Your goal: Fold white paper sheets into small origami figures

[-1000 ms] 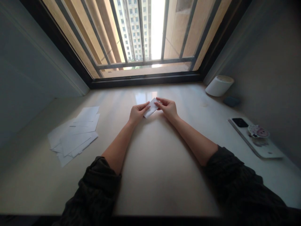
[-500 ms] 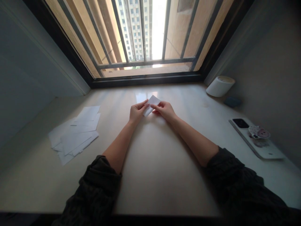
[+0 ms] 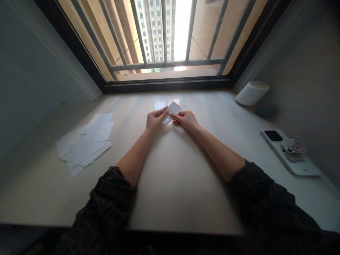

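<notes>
Between my hands, over the far middle of the pale sill, is a small piece of white paper (image 3: 174,107), tilted so that one corner points toward the window. My left hand (image 3: 155,119) pinches its left edge between thumb and fingers. On the other side my right hand (image 3: 186,119) grips it, the thumb lying on top and the fingers curled beneath. Both thumbs meet near the paper's middle and cover part of it. Whether the paper is folded, I cannot tell.
Loose white paper sheets (image 3: 87,148) lie overlapping on the left. At the right rests a phone (image 3: 292,154) with a round sticker-like grip. A white roll (image 3: 252,93) stands in the far right corner beside a dark bluish object (image 3: 265,111). The barred window (image 3: 170,85) borders the back.
The whole view has shifted slightly, so the sill appears higher in the picture. Both hands keep their hold on the paper, with only slight finger movement.
</notes>
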`<action>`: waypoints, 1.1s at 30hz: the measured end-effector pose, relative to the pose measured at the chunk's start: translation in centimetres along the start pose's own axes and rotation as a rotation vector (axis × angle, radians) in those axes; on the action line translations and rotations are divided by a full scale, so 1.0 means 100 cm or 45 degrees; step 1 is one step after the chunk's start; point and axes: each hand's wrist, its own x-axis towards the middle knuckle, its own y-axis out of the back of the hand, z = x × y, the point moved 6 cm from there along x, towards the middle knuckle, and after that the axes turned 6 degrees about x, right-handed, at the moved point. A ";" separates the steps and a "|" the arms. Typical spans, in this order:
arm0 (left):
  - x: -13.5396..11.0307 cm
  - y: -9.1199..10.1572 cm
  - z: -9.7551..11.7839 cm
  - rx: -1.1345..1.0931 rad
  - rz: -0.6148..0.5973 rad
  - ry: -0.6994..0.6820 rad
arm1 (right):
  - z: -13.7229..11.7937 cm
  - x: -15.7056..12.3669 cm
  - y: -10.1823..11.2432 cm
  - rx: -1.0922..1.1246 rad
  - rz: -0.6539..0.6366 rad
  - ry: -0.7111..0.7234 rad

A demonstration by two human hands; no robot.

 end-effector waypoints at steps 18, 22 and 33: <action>0.002 -0.002 -0.001 0.070 -0.040 -0.046 | -0.003 -0.004 0.001 0.022 0.028 0.007; 0.004 -0.001 -0.003 0.097 -0.040 -0.034 | -0.005 -0.004 0.001 0.056 0.017 0.001; 0.002 -0.002 -0.001 0.120 -0.049 -0.031 | -0.007 -0.002 0.003 0.227 0.033 -0.046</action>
